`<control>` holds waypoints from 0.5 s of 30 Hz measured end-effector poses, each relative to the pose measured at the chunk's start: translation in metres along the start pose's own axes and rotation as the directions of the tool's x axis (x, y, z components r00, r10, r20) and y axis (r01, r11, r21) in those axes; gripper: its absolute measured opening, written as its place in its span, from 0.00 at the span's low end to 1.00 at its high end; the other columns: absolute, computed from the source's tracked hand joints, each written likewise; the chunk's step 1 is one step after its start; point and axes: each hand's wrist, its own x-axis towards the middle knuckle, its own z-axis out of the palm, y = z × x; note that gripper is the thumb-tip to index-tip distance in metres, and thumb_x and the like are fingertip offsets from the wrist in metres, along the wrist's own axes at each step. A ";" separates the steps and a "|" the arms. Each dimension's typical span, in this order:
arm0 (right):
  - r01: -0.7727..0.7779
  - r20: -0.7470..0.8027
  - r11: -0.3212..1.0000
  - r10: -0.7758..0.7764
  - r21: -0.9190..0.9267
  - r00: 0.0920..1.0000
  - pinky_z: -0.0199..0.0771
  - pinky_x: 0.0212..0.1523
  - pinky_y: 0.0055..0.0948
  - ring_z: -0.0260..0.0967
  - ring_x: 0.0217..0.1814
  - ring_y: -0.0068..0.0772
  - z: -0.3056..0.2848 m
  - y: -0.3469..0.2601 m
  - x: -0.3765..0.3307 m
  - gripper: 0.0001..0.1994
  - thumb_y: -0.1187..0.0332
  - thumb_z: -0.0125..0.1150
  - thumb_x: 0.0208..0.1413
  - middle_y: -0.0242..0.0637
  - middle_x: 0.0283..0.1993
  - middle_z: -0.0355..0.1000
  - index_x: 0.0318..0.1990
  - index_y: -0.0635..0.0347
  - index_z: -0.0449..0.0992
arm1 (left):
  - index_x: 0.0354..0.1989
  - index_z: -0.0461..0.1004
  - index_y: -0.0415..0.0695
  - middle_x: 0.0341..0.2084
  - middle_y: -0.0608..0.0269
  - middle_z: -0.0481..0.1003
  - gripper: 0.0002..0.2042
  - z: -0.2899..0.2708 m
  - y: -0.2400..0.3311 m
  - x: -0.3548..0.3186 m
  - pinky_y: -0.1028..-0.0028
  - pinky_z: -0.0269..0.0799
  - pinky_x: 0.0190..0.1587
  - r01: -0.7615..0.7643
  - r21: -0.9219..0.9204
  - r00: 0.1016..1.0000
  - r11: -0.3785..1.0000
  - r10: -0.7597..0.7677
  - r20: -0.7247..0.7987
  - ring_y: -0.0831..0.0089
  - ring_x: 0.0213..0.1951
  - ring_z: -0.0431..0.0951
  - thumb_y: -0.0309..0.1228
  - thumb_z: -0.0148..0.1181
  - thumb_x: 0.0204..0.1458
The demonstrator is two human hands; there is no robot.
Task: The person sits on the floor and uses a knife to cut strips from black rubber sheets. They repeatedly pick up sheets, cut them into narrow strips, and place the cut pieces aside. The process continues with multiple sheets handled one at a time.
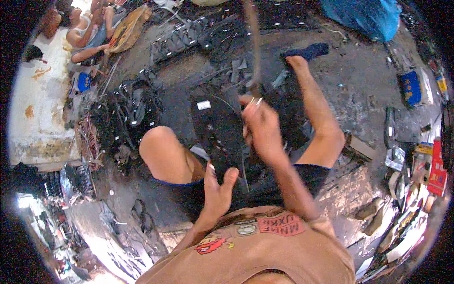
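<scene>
A long black piece, shaped like a shoe sole point(213, 128), stands in front of me between my knees. A small white label point(203, 104) sits near its far end. My left hand point(219, 189) grips its near end, thumb on the right and fingers partly hidden behind the piece. My right hand point(264, 125) is beside its right edge, fingers curled and somewhat blurred by motion. Thin pale tips point(256, 101) show at these fingers; what they belong to is unclear. A brown strip point(255, 47) runs down from the far edge to just beyond my right hand.
Dark sandal-like pieces point(137, 104) pile up left of my knee, with more point(175, 42) farther off. A blue plastic bag point(369, 19) lies far right, a blue box point(412, 89) nearer. Another person point(87, 31) sits far left. Scraps cover the floor at both sides.
</scene>
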 end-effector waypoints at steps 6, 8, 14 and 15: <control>-0.048 0.002 0.995 0.048 0.089 0.999 0.71 0.38 0.22 0.69 0.36 0.16 0.000 -0.014 -0.083 0.21 0.60 0.77 0.56 0.27 0.34 0.77 0.51 0.64 0.81 | 0.57 0.72 0.39 0.49 0.60 0.78 0.19 -0.022 0.047 0.040 0.73 0.76 0.51 -0.032 -0.229 0.998 0.973 0.018 -0.062 0.73 0.48 0.79 0.40 0.60 0.66; 0.038 0.077 0.998 -0.042 0.051 0.996 0.70 0.32 0.25 0.69 0.30 0.18 0.000 -0.029 -0.101 0.20 0.58 0.66 0.65 0.29 0.31 0.76 0.56 0.63 0.79 | 0.49 0.76 0.42 0.40 0.67 0.79 0.17 -0.040 0.063 0.046 0.75 0.76 0.45 0.171 -0.345 0.985 0.923 -0.172 0.030 0.76 0.41 0.80 0.43 0.66 0.63; -0.027 0.280 0.880 0.179 -0.474 0.943 0.68 0.28 0.39 0.68 0.22 0.41 -0.065 -0.004 -0.218 0.16 0.58 0.46 0.73 0.46 0.26 0.71 0.49 0.61 0.75 | 0.45 0.77 0.44 0.37 0.68 0.81 0.16 -0.074 0.064 0.022 0.74 0.77 0.42 0.388 -0.393 0.921 0.834 -0.335 0.199 0.77 0.38 0.81 0.44 0.69 0.60; -0.026 0.269 0.867 0.182 -0.497 0.946 0.69 0.28 0.41 0.69 0.23 0.47 -0.071 -0.001 -0.241 0.16 0.58 0.46 0.73 0.48 0.26 0.72 0.48 0.61 0.75 | 0.44 0.77 0.44 0.38 0.66 0.82 0.16 -0.071 0.060 0.017 0.74 0.78 0.42 0.387 -0.388 0.922 0.837 -0.362 0.139 0.76 0.38 0.81 0.44 0.70 0.60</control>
